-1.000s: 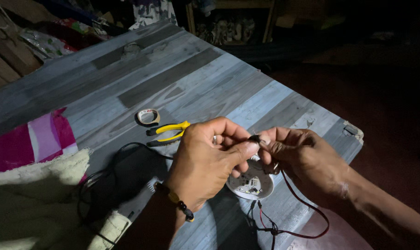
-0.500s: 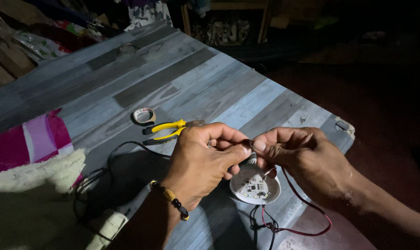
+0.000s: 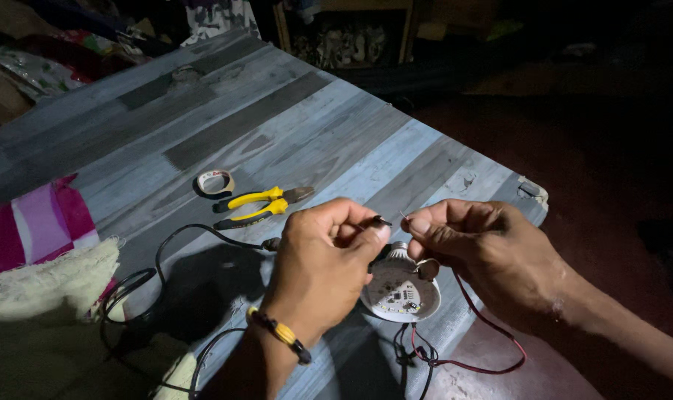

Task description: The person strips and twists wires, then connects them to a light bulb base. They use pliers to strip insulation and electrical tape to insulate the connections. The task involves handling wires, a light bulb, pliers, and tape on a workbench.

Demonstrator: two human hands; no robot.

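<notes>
Table (image 3: 225, 111): a big surface of grey-blue painted planks is seen running off into the dark at the top; pretty much everything is laid on it.
Cloth (image 3: 36, 244): a pink and cream bundle is spread over the near left edge, with a frayed cream fringe.
Left hand (image 3: 323, 270): held over the near edge of the table, back of the hand up, a beaded band worn at the wrist. The fingers are curled in tight, and a thin dark wire end (image 3: 382, 221) is pinched between thumb and forefinger.
Right hand (image 3: 479, 248): held just beside the left one, almost touching. Fingers are bunched shut too, and a fine pale wire tip (image 3: 403, 215) is nipped at the fingertips.
Black cable (image 3: 175, 248): looped across the table from the cloth toward the left hand.
Bulb board (image 3: 400, 290): a round white disc with small parts on it is laid on the table right under both hands, partly hidden by them.
Red wire (image 3: 492, 337): trailed off the near table edge below the right hand.
Pliers (image 3: 259, 205): yellow handles, left lying flat behind the left hand, well apart from it.
Tape roll (image 3: 215, 181): a small ring is parked just beside the pliers.
</notes>
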